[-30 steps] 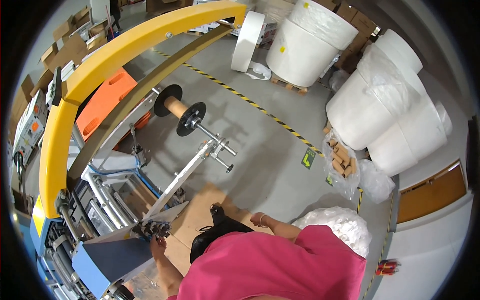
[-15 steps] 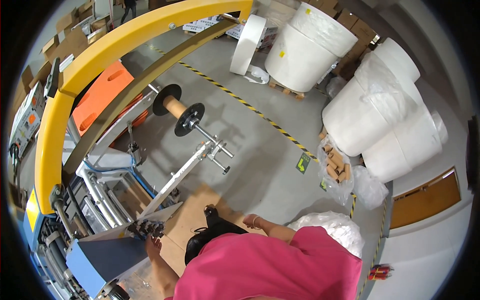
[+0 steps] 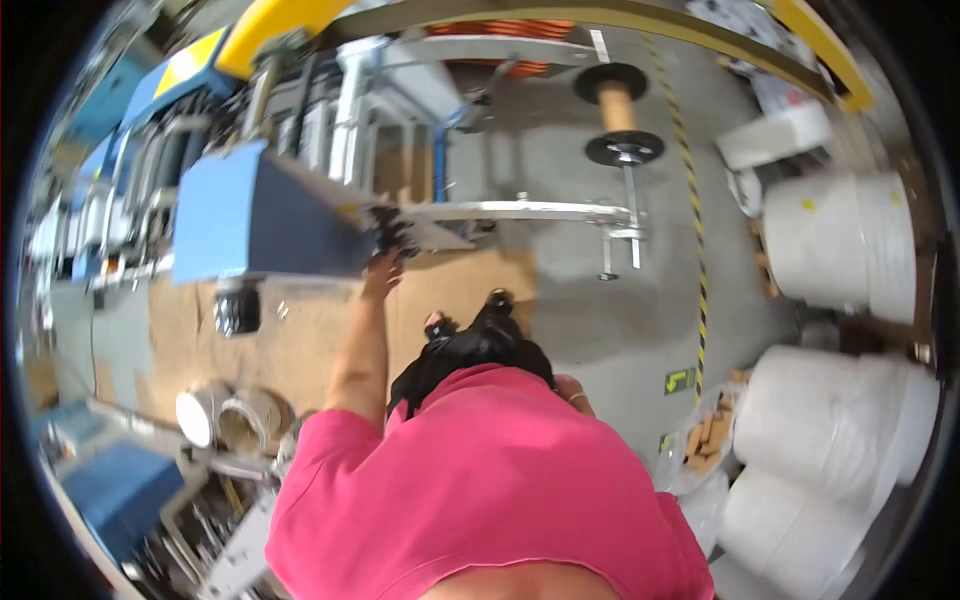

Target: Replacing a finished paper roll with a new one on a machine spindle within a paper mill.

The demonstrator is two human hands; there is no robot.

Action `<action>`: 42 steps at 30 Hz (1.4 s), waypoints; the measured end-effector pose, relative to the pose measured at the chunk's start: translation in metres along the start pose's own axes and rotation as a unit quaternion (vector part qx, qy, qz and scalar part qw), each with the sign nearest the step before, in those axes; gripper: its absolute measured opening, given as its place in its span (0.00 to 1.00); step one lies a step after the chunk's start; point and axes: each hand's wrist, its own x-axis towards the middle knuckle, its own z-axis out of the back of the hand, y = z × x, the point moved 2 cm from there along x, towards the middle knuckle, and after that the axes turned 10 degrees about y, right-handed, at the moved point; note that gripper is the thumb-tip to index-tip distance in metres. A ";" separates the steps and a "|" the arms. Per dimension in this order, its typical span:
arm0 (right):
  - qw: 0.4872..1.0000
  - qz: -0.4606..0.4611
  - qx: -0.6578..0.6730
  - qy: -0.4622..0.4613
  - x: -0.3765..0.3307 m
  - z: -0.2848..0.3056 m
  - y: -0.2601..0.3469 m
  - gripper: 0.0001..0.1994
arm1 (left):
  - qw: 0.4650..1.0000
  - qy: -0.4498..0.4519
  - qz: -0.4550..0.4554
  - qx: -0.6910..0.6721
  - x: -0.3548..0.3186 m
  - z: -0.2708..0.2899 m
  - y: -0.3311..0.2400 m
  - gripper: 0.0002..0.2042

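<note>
My left arm reaches forward, and my left hand (image 3: pixel 382 274) is at a cluster of dark knobs or levers (image 3: pixel 388 230) on the end of a blue machine housing (image 3: pixel 310 215). Its fingertips meet the dark parts, but blur hides whether they grip one. Close by my right hip hangs my right hand (image 3: pixel 573 390), a bracelet at its wrist and its fingers mostly hidden. From near the knobs a pale metal arm (image 3: pixel 520 210) runs right to a shaft. On this shaft sits a brown core (image 3: pixel 616 107) between two black discs (image 3: pixel 625 149).
A yellow frame (image 3: pixel 285 35) arches over the machine. Brown board (image 3: pixel 300 350) covers the floor at my feet. Big white rolls (image 3: pixel 815 240) stand at right, near a bag of cardboard tubes (image 3: pixel 708 437). White buckets (image 3: pixel 205 412) and more machinery lie behind left.
My view has swung left, so the machine now shows further left and behind me. My left hand stays at the knobs; my right hand has drawn in to my hip.
</note>
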 end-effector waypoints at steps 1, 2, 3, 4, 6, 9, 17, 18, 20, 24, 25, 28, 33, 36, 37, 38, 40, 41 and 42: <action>1.000 -0.008 0.009 0.004 0.001 0.006 0.014 0.05 | 0.999 -0.040 0.031 0.004 0.006 0.009 0.003 0.09; 0.999 -0.030 0.012 0.002 -0.002 0.013 0.023 0.05 | 0.999 -0.042 0.015 0.007 0.016 0.025 0.019 0.10; 0.998 -0.060 0.018 -0.005 -0.008 0.017 0.027 0.06 | 0.999 -0.049 0.012 -0.001 0.014 0.025 0.020 0.10; 0.995 -0.091 0.025 -0.014 -0.013 0.017 0.028 0.06 | 0.998 -0.054 0.010 -0.007 0.011 0.022 0.019 0.10; 0.995 -0.095 0.041 0.007 -0.015 0.018 0.031 0.07 | 0.996 -0.083 0.033 -0.022 0.006 0.016 0.012 0.08; 0.989 -0.108 0.099 0.017 -0.018 0.019 0.034 0.07 | 0.995 -0.092 0.021 0.001 0.011 0.016 0.019 0.10; 0.955 -0.146 0.259 0.021 -0.011 0.027 0.043 0.08 | 0.992 -0.117 0.046 0.016 -0.001 0.010 0.012 0.14; 0.948 -0.152 0.280 0.019 -0.010 0.028 0.044 0.08 | 0.991 -0.126 0.041 0.034 0.000 0.010 0.013 0.15; 0.931 -0.167 0.324 0.012 -0.008 0.032 0.047 0.08 | 0.991 -0.127 0.033 0.029 0.003 0.011 0.016 0.16; 0.887 -0.194 0.418 -0.033 -0.005 0.035 0.046 0.09 | 0.993 -0.118 0.019 0.025 0.006 0.012 0.022 0.19; 0.873 -0.199 0.443 -0.051 -0.003 0.035 0.046 0.09 | 0.991 -0.128 0.031 0.028 0.005 0.013 0.021 0.19; 0.854 -0.215 0.471 -0.043 0.003 0.027 0.037 0.06 | 0.993 -0.122 -0.001 0.009 0.005 0.022 0.026 0.18; 0.826 -0.206 0.523 -0.041 -0.003 0.018 0.029 0.06 | 0.987 -0.132 0.007 0.094 0.001 0.016 0.021 0.21; 0.871 -0.197 0.449 -0.035 -0.020 0.032 0.057 0.08 | 0.925 -0.168 -0.176 0.291 0.067 0.069 0.074 0.21; 0.888 -0.154 0.429 -0.058 -0.021 0.021 0.048 0.07 | 0.926 -0.241 -0.042 0.289 0.079 0.054 0.072 0.22; 0.904 -0.106 0.407 -0.082 -0.021 0.008 0.032 0.06 | 0.933 -0.228 -0.063 0.272 0.080 0.048 0.072 0.22; 0.924 -0.008 0.360 -0.126 -0.026 -0.018 0.003 0.05 | 0.914 -0.208 -0.096 0.336 0.069 0.048 0.076 0.23; 0.929 0.040 0.337 -0.149 -0.027 -0.026 -0.009 0.05 | 0.892 -0.178 -0.051 0.412 0.062 0.048 0.080 0.23; 0.929 0.077 0.313 -0.184 -0.024 -0.051 -0.050 0.06 | 0.864 -0.129 -0.009 0.487 0.063 0.034 0.087 0.24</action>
